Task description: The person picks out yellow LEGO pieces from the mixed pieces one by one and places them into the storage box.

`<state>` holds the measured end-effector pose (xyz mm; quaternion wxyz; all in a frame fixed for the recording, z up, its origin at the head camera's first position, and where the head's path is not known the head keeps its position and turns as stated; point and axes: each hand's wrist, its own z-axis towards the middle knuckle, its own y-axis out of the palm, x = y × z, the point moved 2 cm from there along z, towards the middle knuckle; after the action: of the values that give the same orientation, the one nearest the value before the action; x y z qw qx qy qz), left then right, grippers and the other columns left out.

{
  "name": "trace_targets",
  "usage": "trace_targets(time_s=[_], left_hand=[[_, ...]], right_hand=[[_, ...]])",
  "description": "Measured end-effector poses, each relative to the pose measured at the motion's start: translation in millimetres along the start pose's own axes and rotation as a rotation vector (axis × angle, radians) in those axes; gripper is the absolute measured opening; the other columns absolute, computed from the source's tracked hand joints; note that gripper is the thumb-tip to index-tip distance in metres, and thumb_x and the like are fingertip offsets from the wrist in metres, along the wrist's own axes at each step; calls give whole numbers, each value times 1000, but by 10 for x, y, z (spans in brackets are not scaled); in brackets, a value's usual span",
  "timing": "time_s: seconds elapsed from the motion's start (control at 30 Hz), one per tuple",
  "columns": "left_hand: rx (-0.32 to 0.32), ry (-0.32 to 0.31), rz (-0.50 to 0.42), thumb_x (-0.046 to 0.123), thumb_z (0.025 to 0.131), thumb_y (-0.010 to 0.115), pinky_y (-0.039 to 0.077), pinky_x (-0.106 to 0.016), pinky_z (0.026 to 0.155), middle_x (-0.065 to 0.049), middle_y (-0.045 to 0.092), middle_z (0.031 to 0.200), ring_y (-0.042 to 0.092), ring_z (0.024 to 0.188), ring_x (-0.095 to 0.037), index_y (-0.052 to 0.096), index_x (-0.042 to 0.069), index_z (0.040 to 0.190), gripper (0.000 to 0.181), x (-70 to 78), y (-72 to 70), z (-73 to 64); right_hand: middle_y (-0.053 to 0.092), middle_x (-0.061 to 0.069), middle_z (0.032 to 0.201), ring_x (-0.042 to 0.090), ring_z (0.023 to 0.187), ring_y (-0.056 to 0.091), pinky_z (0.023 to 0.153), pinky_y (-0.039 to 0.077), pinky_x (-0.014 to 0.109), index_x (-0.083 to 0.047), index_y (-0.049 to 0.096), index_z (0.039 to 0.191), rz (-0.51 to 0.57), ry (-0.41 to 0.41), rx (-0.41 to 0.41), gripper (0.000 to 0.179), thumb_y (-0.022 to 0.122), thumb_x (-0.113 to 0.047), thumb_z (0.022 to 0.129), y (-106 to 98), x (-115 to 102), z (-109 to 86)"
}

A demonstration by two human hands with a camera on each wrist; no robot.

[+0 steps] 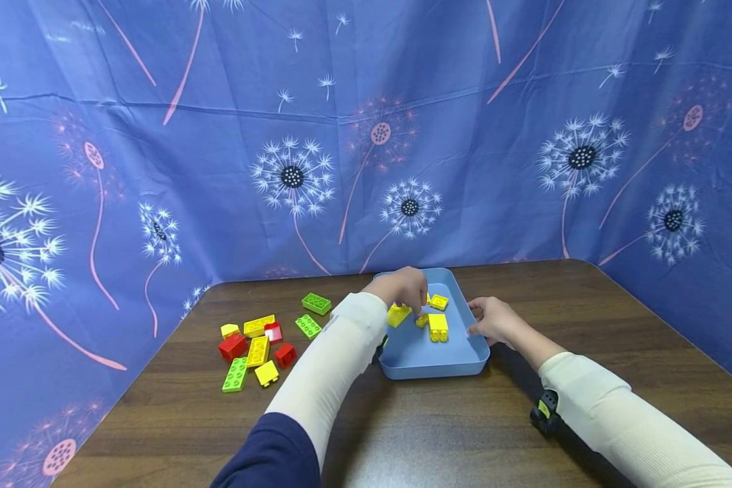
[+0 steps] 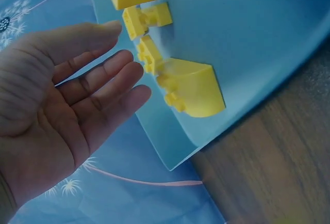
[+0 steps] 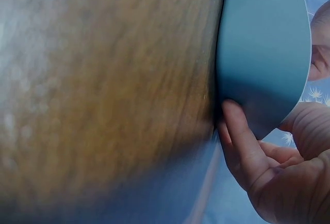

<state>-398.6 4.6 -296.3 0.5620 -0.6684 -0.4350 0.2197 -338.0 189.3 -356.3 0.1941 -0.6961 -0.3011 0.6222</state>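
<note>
A shallow blue tray (image 1: 411, 356) stands on the table with several yellow toy building bricks inside, among them a two-stud brick (image 1: 438, 327) and a flat one (image 1: 439, 302). My left hand (image 1: 407, 288) hovers over the tray's far left part; the left wrist view shows its fingers loosely bent, with nothing in them, beside small studded bricks (image 2: 149, 54) and a curved yellow brick (image 2: 198, 87). At the tray's right side my right hand (image 1: 494, 320) grips the wall, thumb at the rim and fingers (image 3: 241, 131) against the outside.
Left of the tray, loose bricks lie on the brown table (image 1: 177, 420): red ones (image 1: 234, 346), yellow ones (image 1: 258, 352) and green ones (image 1: 235, 375). A blue dandelion-print cloth (image 1: 476, 169) hangs behind the table and along its sides.
</note>
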Motion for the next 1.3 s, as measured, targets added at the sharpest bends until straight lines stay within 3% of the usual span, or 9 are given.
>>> trace_targets(time_s=[0.2,0.37,0.6,0.73,1.0,1.3], left_hand=[[-54,8,-45,15,83,78,56,-34,77,2,64,103,61,89,-13,71,9,113,31,5,-68,-79],[-66,33,-8,7,83,76,56,-34,77,-5,63,118,61,92,-14,68,10,120,38,7,-126,-153],[-57,26,24,10,81,79,57,-35,71,-5,62,115,62,90,-16,68,11,120,40,-33,-169,-264],[-41,1,35,12,80,80,56,-36,71,-5,61,117,59,96,-17,68,12,120,42,-73,-179,-326],[38,12,165,18,77,84,50,-27,80,-1,62,114,55,100,-15,70,18,110,36,-136,-210,-436],[95,15,169,16,75,84,49,-29,86,-1,62,115,55,104,-16,70,16,110,38,-263,-267,-574]], right_hand=[[56,31,115,39,97,64,62,58,41,13,41,137,-17,-5,2,63,70,9,81,-6,-12,-10],[56,32,116,40,98,63,62,58,41,13,42,136,-25,-3,4,63,71,8,81,-4,-18,-24],[55,33,119,41,100,63,63,58,41,14,42,136,-27,-7,3,61,70,8,82,-7,-22,-27],[54,33,120,41,101,62,64,58,41,13,41,137,-30,-4,4,62,70,7,82,-11,-24,-21],[55,33,118,40,100,62,63,58,42,14,41,137,-33,-13,1,62,69,8,82,-3,-9,-12],[54,34,120,42,101,62,63,58,41,15,40,136,-30,-16,-2,62,69,8,82,-5,-14,-8]])
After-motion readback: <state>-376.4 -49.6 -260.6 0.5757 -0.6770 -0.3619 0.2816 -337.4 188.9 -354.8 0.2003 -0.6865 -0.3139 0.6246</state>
